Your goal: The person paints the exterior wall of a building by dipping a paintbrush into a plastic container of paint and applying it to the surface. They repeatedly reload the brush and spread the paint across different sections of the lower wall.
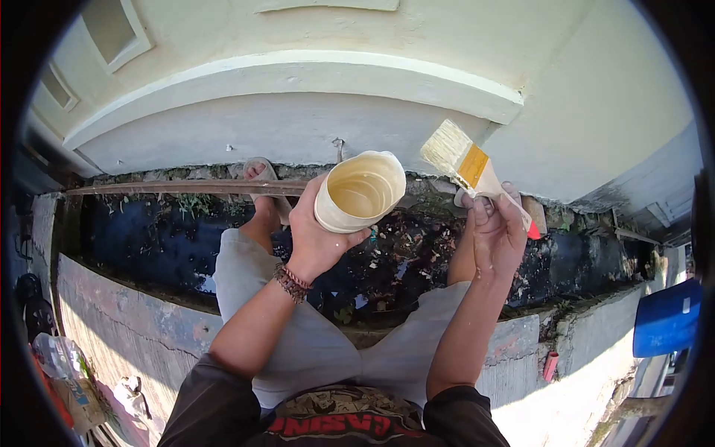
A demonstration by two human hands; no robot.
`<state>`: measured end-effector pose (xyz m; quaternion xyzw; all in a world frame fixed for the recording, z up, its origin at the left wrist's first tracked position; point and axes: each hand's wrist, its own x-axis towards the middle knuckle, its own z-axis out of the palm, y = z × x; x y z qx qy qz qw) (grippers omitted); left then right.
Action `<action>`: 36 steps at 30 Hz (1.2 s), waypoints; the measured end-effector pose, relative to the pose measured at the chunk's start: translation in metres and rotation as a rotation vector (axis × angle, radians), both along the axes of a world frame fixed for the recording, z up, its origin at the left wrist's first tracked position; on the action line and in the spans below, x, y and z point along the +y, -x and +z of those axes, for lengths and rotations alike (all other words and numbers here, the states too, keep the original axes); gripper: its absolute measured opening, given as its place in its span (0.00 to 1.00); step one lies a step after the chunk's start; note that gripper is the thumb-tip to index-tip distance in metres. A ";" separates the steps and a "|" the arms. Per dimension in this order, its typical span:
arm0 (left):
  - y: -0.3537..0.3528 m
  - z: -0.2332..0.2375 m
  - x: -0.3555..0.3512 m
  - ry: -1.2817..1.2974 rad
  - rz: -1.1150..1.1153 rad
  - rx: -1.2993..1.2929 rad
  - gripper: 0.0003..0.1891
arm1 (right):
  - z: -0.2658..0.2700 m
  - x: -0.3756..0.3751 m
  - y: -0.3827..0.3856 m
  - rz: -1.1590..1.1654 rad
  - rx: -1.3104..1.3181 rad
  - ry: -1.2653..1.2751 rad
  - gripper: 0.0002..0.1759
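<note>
The fingers of the left hand (316, 238) wrap the paint cup (360, 192) by the wall (298, 127), those of the right hand (495, 235) pinch the brush (469, 167) just beside it, and it looks like dipping time, so the bristles must tip in.

Sun was pretty harsh on the cream wall (596, 97), with a window (112, 30) up at 11 o'clock. A dark, leaf-littered ditch (149, 231) ran below, blue barrel (666, 320) at 3 o'clock.
</note>
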<state>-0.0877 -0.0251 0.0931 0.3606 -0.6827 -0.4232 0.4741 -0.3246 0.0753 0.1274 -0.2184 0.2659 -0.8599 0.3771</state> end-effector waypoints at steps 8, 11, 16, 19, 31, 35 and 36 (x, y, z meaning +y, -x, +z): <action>0.007 0.010 0.005 0.274 0.123 0.024 0.38 | 0.108 0.031 -0.058 -0.121 0.666 -0.343 0.17; 0.012 0.000 0.001 0.378 0.150 0.155 0.35 | 0.100 0.022 -0.059 -0.231 0.775 -0.482 0.21; 0.011 -0.007 -0.001 0.361 0.173 0.191 0.33 | 0.101 0.009 -0.048 -0.365 1.075 -0.658 0.27; 0.013 -0.010 -0.003 0.399 0.179 0.197 0.32 | 0.103 0.001 -0.048 -0.357 1.094 -0.678 0.27; 0.020 -0.008 -0.006 0.536 0.216 0.122 0.34 | 0.128 -0.013 -0.116 -0.217 0.999 -0.597 0.12; 0.021 -0.009 -0.005 0.522 0.229 0.189 0.37 | 0.136 -0.010 -0.117 -0.172 1.057 -0.561 0.13; 0.021 -0.010 -0.007 0.549 0.230 0.201 0.39 | 0.136 -0.010 -0.120 -0.160 1.066 -0.517 0.13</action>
